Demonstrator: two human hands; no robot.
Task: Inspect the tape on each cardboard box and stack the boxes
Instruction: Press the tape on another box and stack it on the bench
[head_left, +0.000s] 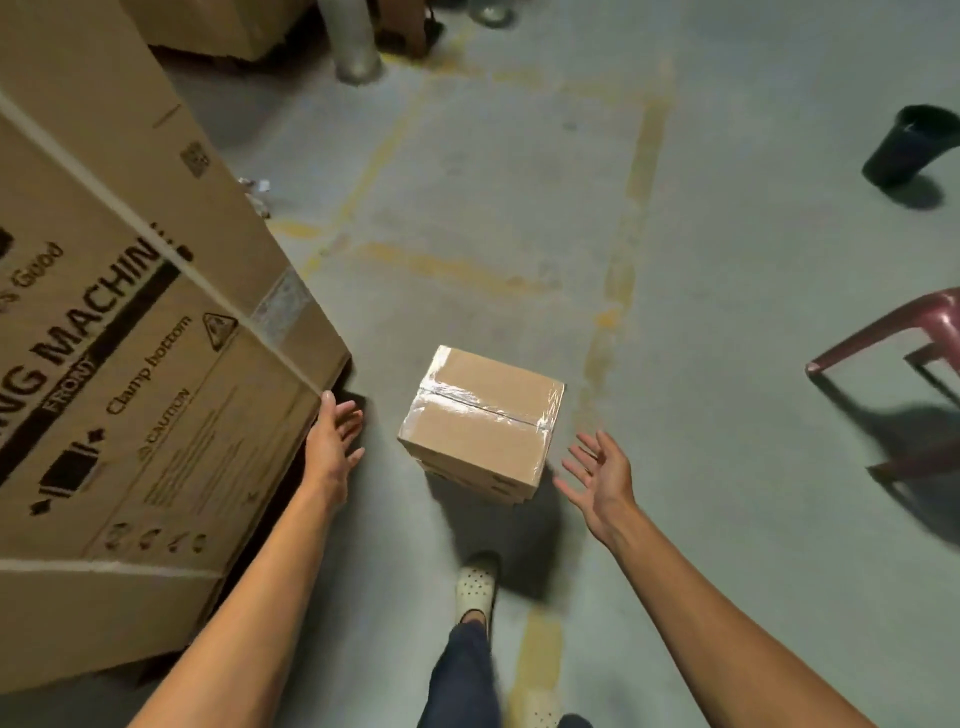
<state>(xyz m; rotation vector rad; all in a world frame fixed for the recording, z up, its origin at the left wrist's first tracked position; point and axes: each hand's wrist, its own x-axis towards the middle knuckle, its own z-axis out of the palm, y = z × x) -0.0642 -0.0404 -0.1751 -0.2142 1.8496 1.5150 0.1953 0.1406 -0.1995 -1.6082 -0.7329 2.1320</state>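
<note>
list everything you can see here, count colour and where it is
small cardboard boxes: a stack, exact count unclear, brown with clear tape on top, floor centre
large printed carton: one, brown with black print, left
more cartons: at least one, brown, top left
metal post: one, silver, top centre
bucket: one, black, tilted, upper right
plastic chair: one, dull red, right edge, partly cut off
floor: grey-green with worn yellow lines
shoe: one clearly seen, white with holes, bottom centre
left hand: open, beside the large carton
right hand: open, right of the stack
</note>
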